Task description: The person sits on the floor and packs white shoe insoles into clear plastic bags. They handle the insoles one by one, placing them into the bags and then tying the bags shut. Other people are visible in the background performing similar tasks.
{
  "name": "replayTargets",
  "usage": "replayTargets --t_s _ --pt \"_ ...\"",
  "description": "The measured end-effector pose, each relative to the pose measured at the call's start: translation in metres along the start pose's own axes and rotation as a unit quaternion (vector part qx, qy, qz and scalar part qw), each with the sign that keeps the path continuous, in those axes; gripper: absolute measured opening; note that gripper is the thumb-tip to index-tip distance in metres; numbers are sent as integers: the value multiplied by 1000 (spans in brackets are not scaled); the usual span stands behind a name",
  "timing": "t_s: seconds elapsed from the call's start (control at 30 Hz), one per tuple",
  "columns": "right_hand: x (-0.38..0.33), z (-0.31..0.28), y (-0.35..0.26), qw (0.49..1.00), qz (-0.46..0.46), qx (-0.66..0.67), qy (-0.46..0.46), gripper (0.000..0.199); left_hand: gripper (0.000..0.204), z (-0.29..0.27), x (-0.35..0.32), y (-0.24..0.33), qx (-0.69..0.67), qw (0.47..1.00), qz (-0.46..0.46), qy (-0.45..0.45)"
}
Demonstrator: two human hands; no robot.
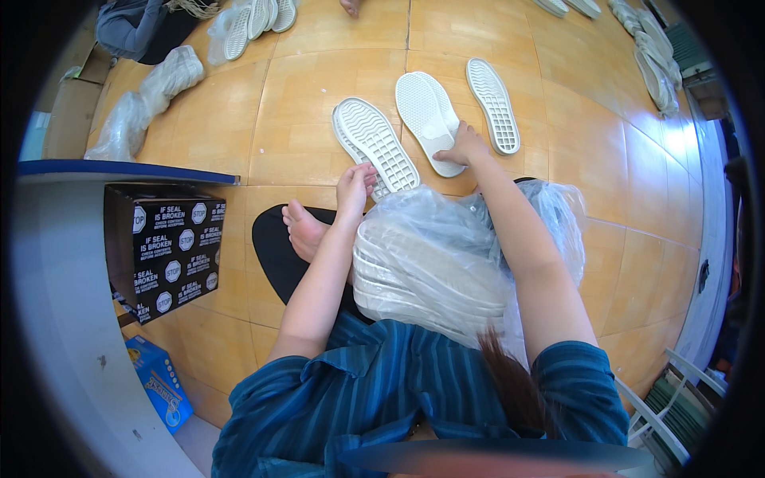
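White shoe soles lie on the tiled floor in front of me. My left hand has its fingers curled at the near left edge of the left pair of stacked soles, whose gridded tread faces up. My right hand grips the heel end of the middle soles, two overlapping, with thumb and fingers round it. A single sole lies apart on the right, grid side up. Across my lap, under my forearms, rests a clear plastic bag packed with more white soles.
To my left stand a blue-edged table, a black printed box and a blue box. Bagged soles lie at far left and far right. Loose soles lie near another person. A white metal rack stands lower right.
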State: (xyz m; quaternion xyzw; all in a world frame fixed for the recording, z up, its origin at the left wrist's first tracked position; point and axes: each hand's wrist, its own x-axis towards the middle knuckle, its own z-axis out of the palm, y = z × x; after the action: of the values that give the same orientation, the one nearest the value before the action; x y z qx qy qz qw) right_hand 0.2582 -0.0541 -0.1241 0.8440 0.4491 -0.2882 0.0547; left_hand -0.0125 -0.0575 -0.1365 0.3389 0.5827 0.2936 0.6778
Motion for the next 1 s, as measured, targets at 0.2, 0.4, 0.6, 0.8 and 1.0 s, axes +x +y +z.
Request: replayTargets --t_s 0.2,0.4,0.6,0.8,1.0 --pt "-10 -4 -6 974 -107 192 54 93 31 3 -3 2 -16 1000 7 17" --pt "-42 29 -31 931 -201 293 87 65 36 0 -2 0 -19 1000 6 -3" --pt "-44 32 -29 938 -220 255 83 49 38 0 -4 2 -16 1000 18 0" --pt "-68 5 -34 840 -151 521 13 47 46 2 -27 29 -69 995 71 -31" --pt "-170 -15 -56 826 -400 339 208 42 76 23 -65 75 -263 945 107 -165"
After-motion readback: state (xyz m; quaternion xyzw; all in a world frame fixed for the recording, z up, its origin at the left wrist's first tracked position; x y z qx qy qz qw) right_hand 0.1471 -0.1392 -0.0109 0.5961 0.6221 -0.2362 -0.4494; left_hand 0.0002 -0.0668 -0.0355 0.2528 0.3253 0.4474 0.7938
